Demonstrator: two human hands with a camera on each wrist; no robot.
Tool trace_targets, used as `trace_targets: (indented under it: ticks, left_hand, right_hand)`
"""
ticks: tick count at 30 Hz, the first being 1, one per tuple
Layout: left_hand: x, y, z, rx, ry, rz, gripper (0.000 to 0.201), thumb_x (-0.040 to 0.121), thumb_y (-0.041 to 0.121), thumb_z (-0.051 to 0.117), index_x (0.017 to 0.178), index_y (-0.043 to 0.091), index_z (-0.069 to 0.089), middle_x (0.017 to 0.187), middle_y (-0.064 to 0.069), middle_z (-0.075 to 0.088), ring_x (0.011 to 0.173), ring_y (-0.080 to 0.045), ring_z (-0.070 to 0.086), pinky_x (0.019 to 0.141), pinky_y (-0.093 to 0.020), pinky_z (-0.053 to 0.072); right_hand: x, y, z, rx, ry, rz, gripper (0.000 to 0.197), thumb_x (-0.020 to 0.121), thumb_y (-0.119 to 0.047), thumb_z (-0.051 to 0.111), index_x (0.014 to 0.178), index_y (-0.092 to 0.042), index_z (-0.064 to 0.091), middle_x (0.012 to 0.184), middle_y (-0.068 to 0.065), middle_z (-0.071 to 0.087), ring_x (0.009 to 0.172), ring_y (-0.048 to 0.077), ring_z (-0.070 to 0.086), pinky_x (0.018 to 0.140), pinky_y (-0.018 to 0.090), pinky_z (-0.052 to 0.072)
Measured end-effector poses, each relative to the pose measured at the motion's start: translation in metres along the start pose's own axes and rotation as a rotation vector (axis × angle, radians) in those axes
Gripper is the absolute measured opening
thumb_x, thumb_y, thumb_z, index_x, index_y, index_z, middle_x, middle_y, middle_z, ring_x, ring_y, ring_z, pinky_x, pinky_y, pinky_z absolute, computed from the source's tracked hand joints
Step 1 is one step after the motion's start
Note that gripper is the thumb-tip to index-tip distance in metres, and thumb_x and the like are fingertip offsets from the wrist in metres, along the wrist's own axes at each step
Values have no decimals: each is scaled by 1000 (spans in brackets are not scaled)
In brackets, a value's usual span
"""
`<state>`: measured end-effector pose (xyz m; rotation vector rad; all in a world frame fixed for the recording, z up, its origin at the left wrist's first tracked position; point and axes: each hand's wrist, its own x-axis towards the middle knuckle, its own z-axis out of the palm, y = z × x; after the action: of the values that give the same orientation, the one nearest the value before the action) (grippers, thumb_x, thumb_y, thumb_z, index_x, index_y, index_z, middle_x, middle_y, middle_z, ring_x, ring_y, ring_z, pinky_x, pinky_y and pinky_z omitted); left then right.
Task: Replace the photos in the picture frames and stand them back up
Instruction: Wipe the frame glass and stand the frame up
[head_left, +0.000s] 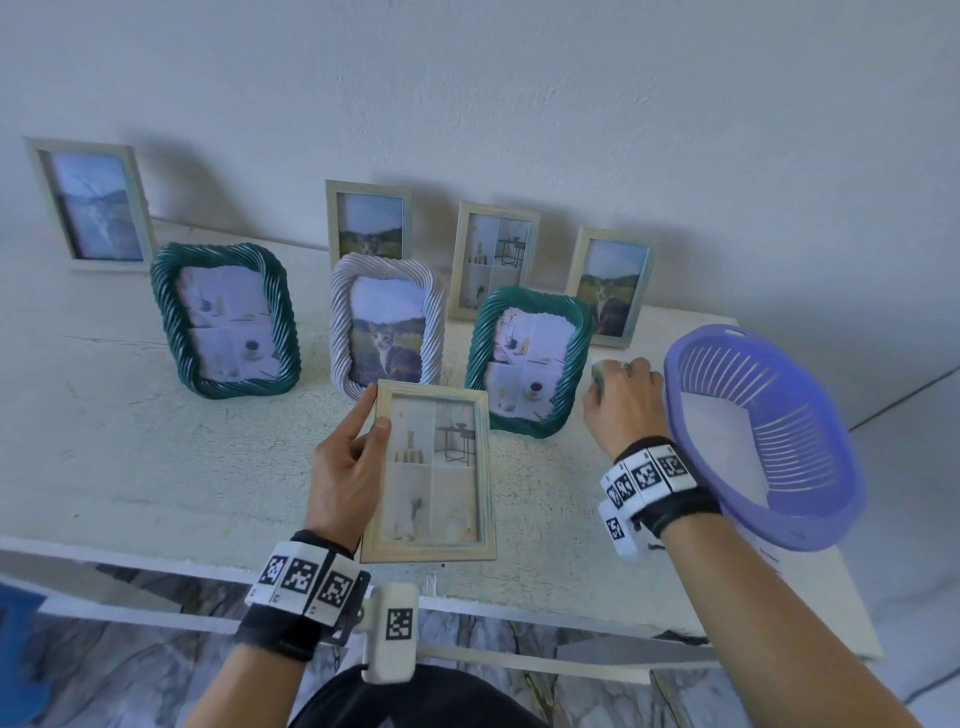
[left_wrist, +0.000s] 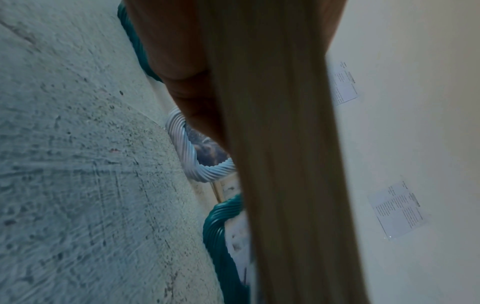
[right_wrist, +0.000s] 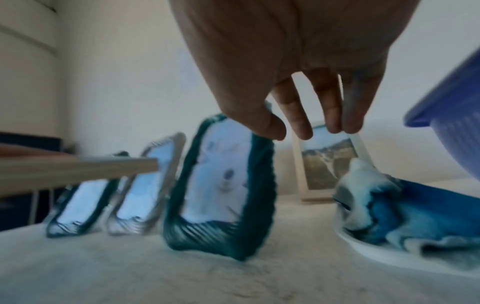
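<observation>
No brand or readable writing shows; two printed sheets (left_wrist: 398, 209) on the wall carry text too small to read, and the wristbands bear black-and-white square code tags.

The left hand (head_left: 349, 467) grasps a pale wooden frame (head_left: 432, 475) by its left edge, thumb on the front, holding it above the near part of the white worktop (head_left: 130, 441). Its photo is a four-panel interior scene with shelves and a side table.

Seven more frames stand upright on the worktop. In the back row are four plain pale frames: one with cracked glass (head_left: 91, 205) at far left, one with a cat photo (head_left: 370, 221), one with an interior photo (head_left: 493, 260) and another cat photo (head_left: 610, 286). In the front row are three twisted-rope frames: two green (head_left: 223, 319) (head_left: 527, 361) and one white (head_left: 387, 322) with a cat photo between them.

The right hand (head_left: 623, 400) hangs over the worktop with relaxed fingers pointing down and grasps nothing, beside a blue-and-white cloth (right_wrist: 384, 207) on a white plate (right_wrist: 376, 255). One purple basket (head_left: 763, 441) tilts at the right edge.
</observation>
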<state>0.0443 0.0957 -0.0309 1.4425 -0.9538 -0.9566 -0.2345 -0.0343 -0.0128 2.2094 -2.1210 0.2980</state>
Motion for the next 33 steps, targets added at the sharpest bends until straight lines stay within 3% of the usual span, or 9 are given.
trace_targets:
  ticks: [4, 8, 12, 15, 17, 19, 24, 29, 33]
  left_hand:
    - [-2, 10, 9, -27, 5, -35, 41, 101, 23, 49, 138, 41, 47, 80, -16, 71, 74, -28, 64, 71, -55, 56]
    - [-7, 18, 22, -93, -9, -60, 34, 101, 21, 49, 134, 27, 49, 76, -9, 74, 73, -28, 69, 67, -47, 58]
    - [-14, 24, 35, -167, -34, -80, 18, 100, 21, 51, 116, 28, 50, 76, -15, 71, 69, -31, 66, 69, -59, 54]
    - [-20, 26, 40, -164, -108, -108, 38, 87, 50, 63, 121, 36, 52, 92, -25, 69, 81, -34, 65, 80, -62, 52]
    - [-24, 27, 42, -99, -236, -162, 70, 74, 68, 65, 135, 39, 45, 113, -9, 67, 100, -16, 66, 85, -40, 54]
    - [-29, 31, 46, -84, -390, -224, 72, 76, 68, 64, 136, 44, 35, 118, 14, 59, 102, 5, 59, 81, -22, 50]
    - [-36, 35, 52, -222, -583, -362, 87, 71, 80, 58, 141, 31, 44, 133, -4, 61, 123, -25, 58, 100, -55, 46]
    - [-39, 37, 52, -316, -542, -398, 113, 59, 77, 72, 149, 23, 31, 139, -11, 55, 124, -27, 57, 106, -55, 41]
    - [-35, 35, 49, -271, -471, -379, 116, 52, 81, 70, 149, 36, 27, 139, -10, 51, 116, -22, 61, 98, -54, 50]
  right_hand:
    - [-49, -16, -26, 392, 153, -123, 10, 92, -13, 54, 84, -8, 60, 79, 6, 57, 71, 21, 53, 64, 29, 46]
    - [-92, -37, -35, 827, -269, -161, 17, 99, -24, 48, 97, -13, 61, 77, -1, 62, 65, 12, 61, 61, 24, 52]
    - [-113, -49, -27, 1095, -392, -31, 33, 102, -29, 43, 84, -4, 55, 70, 13, 47, 66, 20, 47, 65, 33, 37]
    - [-121, -54, -35, 1259, -323, 97, 26, 101, -32, 46, 86, -12, 56, 71, 7, 40, 66, 19, 40, 64, 33, 33]
    - [-124, -60, -42, 1353, -309, 111, 25, 99, -39, 47, 91, -18, 59, 75, 11, 48, 69, 25, 48, 64, 38, 42]
    - [-128, -67, -50, 1437, -340, 45, 28, 102, -34, 42, 104, -13, 61, 89, 18, 62, 79, 35, 62, 67, 44, 53]
    - [-138, -79, -57, 1323, -304, -165, 22, 98, -9, 52, 119, -12, 57, 99, 5, 67, 86, 19, 68, 65, 30, 57]
    - [-143, -78, -46, 1201, -317, -87, 32, 91, -25, 65, 119, -27, 49, 92, -4, 67, 81, 12, 68, 73, 34, 58]
    - [-141, -70, -47, 992, -249, -150, 21, 88, -36, 66, 105, -26, 59, 81, -9, 66, 69, 6, 65, 64, 25, 54]
